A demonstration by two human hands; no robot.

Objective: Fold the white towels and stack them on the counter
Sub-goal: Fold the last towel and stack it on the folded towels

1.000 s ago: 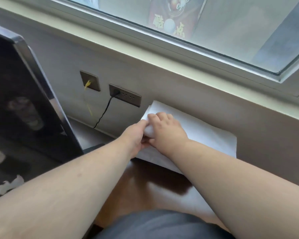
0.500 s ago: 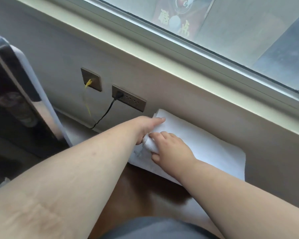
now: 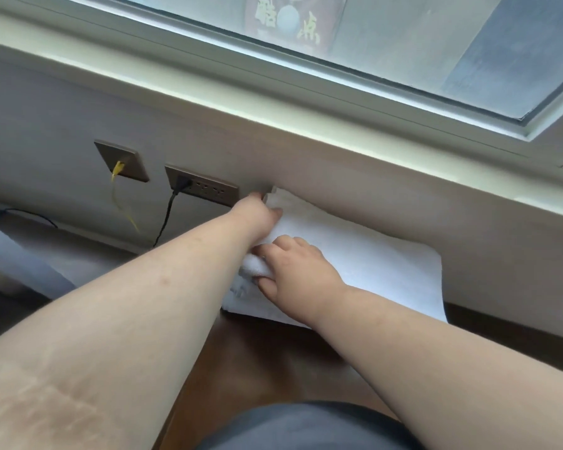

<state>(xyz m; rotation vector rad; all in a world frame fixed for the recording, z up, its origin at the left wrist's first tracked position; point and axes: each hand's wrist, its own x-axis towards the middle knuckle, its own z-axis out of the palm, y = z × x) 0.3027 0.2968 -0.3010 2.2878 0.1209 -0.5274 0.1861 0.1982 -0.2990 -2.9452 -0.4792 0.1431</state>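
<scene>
— Where is the white towel (image 3: 364,254)?

— Flat on the dark wooden counter (image 3: 273,362), its far long edge against the wall (image 3: 338,190) under the window sill (image 3: 273,108). It is a soft, nubby cloth folded into a rectangle, long axis running along the wall from upper left to lower right.

— And its left end?

— Bunched. A thick roll of the cloth rises there, and the right hand (image 3: 293,264) has its fingers curled over that roll, gripping it.

— The left hand (image 3: 257,212)?

— It reaches past to the far left corner of the towel, by the wall. Its fingers touch the cloth, but whether they pinch it or merely press, I cannot tell.

— What lies further out?

— Left of the towel, two flat brown metal plates in the wall: a power outlet (image 3: 205,190) with a black cable (image 3: 166,219) plugged in, and a smaller socket (image 3: 122,160) with a thin yellow cable (image 3: 121,203) hanging down.
</scene>
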